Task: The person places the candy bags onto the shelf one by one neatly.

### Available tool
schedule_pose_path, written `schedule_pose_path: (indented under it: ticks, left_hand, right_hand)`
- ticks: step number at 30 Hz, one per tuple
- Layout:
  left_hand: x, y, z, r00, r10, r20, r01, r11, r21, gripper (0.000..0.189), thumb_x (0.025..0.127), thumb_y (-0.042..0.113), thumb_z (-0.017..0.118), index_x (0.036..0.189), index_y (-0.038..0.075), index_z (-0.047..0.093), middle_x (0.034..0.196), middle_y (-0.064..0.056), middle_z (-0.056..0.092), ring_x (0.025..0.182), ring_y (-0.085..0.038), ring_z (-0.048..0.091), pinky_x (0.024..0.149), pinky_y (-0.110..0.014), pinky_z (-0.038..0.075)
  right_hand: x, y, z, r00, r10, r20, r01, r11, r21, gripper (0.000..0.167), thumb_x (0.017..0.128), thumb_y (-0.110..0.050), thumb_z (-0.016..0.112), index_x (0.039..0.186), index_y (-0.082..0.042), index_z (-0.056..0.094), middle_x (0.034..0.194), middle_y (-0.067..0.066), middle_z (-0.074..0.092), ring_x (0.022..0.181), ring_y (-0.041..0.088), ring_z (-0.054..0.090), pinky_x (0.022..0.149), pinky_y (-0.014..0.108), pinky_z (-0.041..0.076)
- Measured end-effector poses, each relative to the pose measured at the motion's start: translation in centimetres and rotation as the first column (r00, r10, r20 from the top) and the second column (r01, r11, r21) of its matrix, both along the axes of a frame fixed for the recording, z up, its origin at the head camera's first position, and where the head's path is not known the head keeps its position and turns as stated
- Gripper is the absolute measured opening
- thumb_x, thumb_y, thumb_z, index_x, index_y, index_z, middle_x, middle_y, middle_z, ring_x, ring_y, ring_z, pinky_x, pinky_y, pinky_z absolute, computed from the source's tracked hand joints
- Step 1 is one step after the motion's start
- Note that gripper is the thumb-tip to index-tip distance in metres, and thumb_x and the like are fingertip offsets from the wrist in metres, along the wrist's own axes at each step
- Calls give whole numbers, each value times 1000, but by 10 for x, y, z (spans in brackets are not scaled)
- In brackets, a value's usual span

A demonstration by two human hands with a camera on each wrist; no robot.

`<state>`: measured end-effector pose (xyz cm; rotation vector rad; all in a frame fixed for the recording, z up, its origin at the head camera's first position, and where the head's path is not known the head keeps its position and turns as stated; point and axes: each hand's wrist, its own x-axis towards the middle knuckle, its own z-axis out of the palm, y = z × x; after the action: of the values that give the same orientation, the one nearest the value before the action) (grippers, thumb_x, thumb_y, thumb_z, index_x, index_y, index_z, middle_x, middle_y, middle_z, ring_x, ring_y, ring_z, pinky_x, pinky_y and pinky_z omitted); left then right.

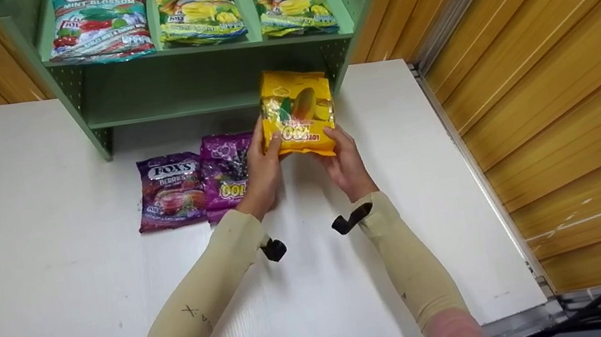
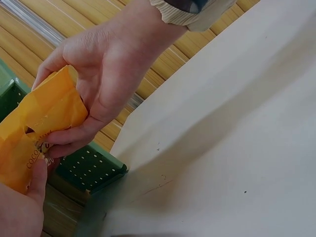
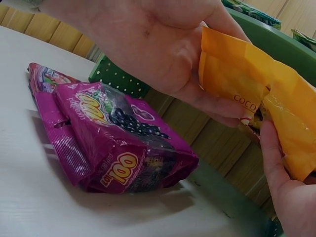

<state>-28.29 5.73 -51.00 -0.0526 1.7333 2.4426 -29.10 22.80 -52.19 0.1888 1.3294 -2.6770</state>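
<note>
Both hands hold a yellow candy bag (image 1: 298,109), with a mango picture and large upside-down lettering, in front of the green shelf's lower right part. My left hand (image 1: 261,178) grips the bag's left lower side, thumb on the front. On the opposite side, my right hand (image 1: 347,163) grips the lower right corner. The right wrist view shows the bag's orange back (image 3: 237,74) and its seam, with fingers touching it. A purple candy bag (image 1: 223,172) lies on the table just left of my left hand, partly hidden by it.
A Fox's Berries bag (image 1: 170,193) lies beside the purple one on the white table (image 1: 51,283). The green shelf (image 1: 173,101) carries a Mint Blossom bag (image 1: 100,28) and two Spring Tea bags (image 1: 200,14) on top. Wood-look walls (image 1: 568,87) enclose the table.
</note>
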Motion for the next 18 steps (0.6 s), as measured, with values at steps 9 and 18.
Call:
schedule_pose_path:
  ticks: [9,18]
  left_hand:
    - [2,-3,1,999,-1,-41,1,1000,10,67,98,29,55,155,30,19,153,6,36,123,-13,55,102,-28,49]
    - [5,-5,0,998,3,-70,-3,1000,7,72,96,25,61,155,27,20,157,7,30,131,-12,48,104,-34,48]
  right_hand:
    - [-3,-4,2,999,-38,19,39,999,-24,58,92,-30,65,143,-18,41,143,9,46,128,26,52,109,39,44]
    - [-8,-3,3,999,-41,20,42,997,-62,60,91,-29,67,143,-17,41,144,8,45,130,26,51,108,38,46]
